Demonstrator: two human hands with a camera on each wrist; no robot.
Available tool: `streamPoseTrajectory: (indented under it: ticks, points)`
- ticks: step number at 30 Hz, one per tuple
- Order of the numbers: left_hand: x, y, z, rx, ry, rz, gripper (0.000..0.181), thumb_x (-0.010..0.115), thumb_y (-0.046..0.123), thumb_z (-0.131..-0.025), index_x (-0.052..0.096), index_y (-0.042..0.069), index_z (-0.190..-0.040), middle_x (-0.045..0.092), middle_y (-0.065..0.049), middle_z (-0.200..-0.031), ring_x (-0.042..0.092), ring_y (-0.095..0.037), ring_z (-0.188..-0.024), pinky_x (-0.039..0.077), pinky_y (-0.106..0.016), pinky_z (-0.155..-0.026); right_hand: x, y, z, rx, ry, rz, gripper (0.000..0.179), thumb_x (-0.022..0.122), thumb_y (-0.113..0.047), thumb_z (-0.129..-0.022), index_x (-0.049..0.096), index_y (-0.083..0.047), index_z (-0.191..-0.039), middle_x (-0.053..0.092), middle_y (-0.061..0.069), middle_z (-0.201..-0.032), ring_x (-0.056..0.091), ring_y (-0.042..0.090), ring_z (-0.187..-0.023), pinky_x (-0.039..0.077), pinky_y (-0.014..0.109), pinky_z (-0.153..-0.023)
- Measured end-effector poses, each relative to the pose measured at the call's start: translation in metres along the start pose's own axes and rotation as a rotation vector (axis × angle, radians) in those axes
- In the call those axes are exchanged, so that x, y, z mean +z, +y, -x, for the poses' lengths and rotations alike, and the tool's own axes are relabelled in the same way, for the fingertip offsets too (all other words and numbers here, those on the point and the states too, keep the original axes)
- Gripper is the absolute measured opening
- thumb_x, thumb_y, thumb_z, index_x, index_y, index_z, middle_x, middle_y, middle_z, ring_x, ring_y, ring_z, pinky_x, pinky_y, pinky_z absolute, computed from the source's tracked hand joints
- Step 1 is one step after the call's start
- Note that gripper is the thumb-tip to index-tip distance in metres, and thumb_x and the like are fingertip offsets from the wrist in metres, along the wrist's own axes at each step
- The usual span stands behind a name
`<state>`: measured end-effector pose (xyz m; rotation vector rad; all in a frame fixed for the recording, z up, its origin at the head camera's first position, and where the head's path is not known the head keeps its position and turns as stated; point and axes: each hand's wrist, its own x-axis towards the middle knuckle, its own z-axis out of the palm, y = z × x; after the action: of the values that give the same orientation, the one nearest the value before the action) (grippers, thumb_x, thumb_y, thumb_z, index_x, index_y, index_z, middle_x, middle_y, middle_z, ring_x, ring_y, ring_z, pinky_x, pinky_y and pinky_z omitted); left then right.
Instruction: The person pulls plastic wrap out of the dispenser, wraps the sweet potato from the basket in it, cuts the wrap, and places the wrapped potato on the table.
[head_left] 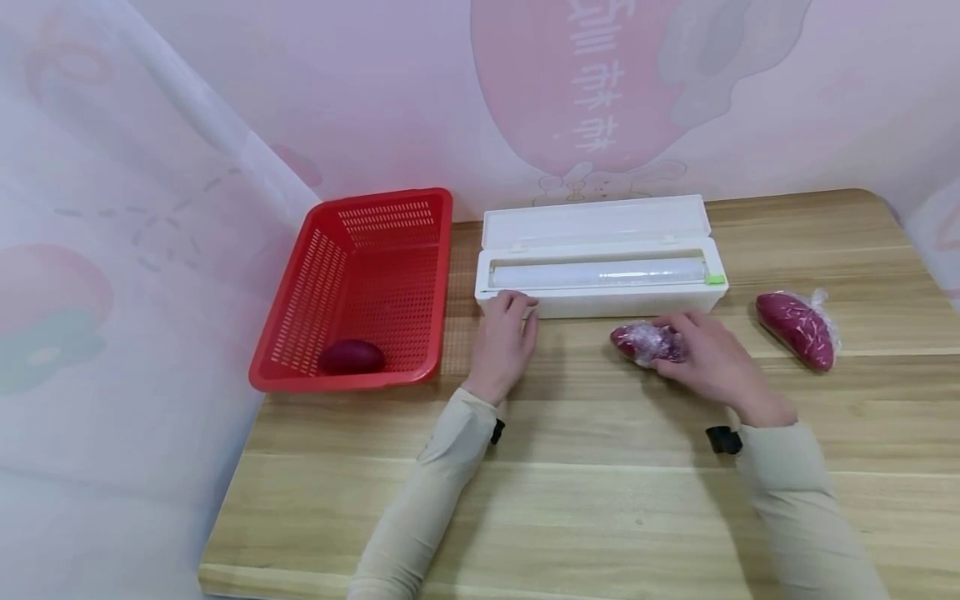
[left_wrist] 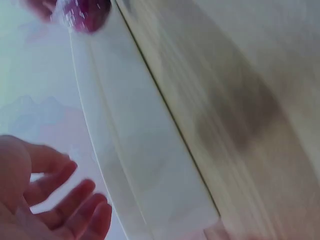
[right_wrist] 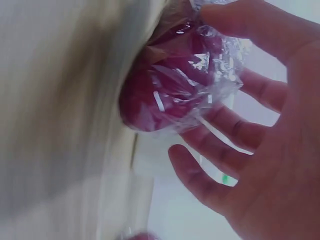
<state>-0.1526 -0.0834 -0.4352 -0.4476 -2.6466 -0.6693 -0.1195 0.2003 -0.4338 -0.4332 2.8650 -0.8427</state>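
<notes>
My right hand [head_left: 708, 354] grips a dark red sweet potato [head_left: 637, 340] wrapped in clear cling film, low over the wooden table. In the right wrist view the thumb and fingers bend round the wrapped sweet potato [right_wrist: 170, 85], its film crinkled and shiny. My left hand [head_left: 504, 342] is by the left front corner of a white cling film box [head_left: 600, 304], and in the left wrist view its loosely bent fingers [left_wrist: 75, 200] hold nothing. The box's lid [head_left: 596, 223] is raised, and a roll of film [head_left: 600, 273] lies inside.
On the left stands a red plastic basket [head_left: 442, 292] with one unwrapped sweet potato [head_left: 351, 357] in its near corner. Another film-wrapped sweet potato [head_left: 795, 329] lies on the wooden table [head_left: 600, 500] to the right. A printed wall covering [head_left: 375, 100] rises behind and on the left.
</notes>
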Motion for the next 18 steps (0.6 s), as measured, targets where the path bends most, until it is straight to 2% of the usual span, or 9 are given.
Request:
streamPoseTrajectory:
  ticks: [3,5,8,11,15,18]
  points:
    - [-0.003,-0.005,-0.004,-0.033,0.052,-0.018,0.015,0.059,0.008,-0.092,0.068,0.004,-0.104,0.061,-0.011,-0.107,0.058,-0.027,-0.100,0.051,-0.037,-0.084,-0.012,0.011,0.007,0.051,0.004,0.001,0.059,0.073,-0.022,-0.082,0.048,0.001,-0.131,0.046,0.031,-0.130,0.046,0.049,-0.116,0.038,0.065,-0.095]
    - [-0.005,-0.007,-0.006,-0.059,0.063,-0.035,0.017,0.058,0.006,-0.092,0.067,0.003,-0.106,0.061,-0.012,-0.111,0.056,-0.028,-0.103,0.049,-0.038,-0.085,-0.019,0.019,0.012,0.090,-0.002,0.001,0.059,0.072,-0.021,-0.083,0.046,0.002,-0.130,0.045,0.032,-0.130,0.046,0.048,-0.116,0.039,0.065,-0.094]
    - [-0.005,-0.010,-0.008,-0.116,0.034,-0.056,0.021,0.057,0.006,-0.093,0.064,0.003,-0.112,0.059,-0.013,-0.118,0.053,-0.028,-0.109,0.048,-0.039,-0.088,-0.028,0.031,0.019,0.152,-0.013,0.012,0.059,0.071,-0.023,-0.084,0.044,0.006,-0.128,0.045,0.033,-0.125,0.047,0.047,-0.110,0.040,0.064,-0.090]
    - [-0.004,-0.011,-0.011,-0.162,0.002,-0.086,0.025,0.057,0.008,-0.094,0.062,0.002,-0.118,0.057,-0.013,-0.125,0.050,-0.029,-0.115,0.047,-0.040,-0.090,-0.036,0.043,0.025,0.199,-0.016,0.043,0.062,0.070,-0.026,-0.085,0.042,0.011,-0.127,0.040,0.038,-0.125,0.044,0.051,-0.110,0.038,0.067,-0.089]
    - [-0.002,-0.014,-0.014,-0.180,0.011,-0.140,0.031,0.056,0.008,-0.095,0.057,0.001,-0.125,0.053,-0.015,-0.132,0.047,-0.031,-0.120,0.046,-0.043,-0.091,-0.040,0.053,0.031,0.231,0.013,0.104,0.066,0.069,-0.031,-0.086,0.043,0.013,-0.127,0.032,0.042,-0.131,0.039,0.056,-0.113,0.034,0.072,-0.092]
    - [-0.001,-0.016,-0.017,-0.193,0.018,-0.187,0.036,0.053,0.008,-0.095,0.052,0.002,-0.130,0.050,-0.016,-0.138,0.046,-0.033,-0.122,0.045,-0.045,-0.092,-0.042,0.057,0.033,0.247,0.042,0.137,0.065,0.068,-0.034,-0.086,0.045,0.012,-0.126,0.035,0.040,-0.128,0.039,0.055,-0.112,0.034,0.072,-0.091]
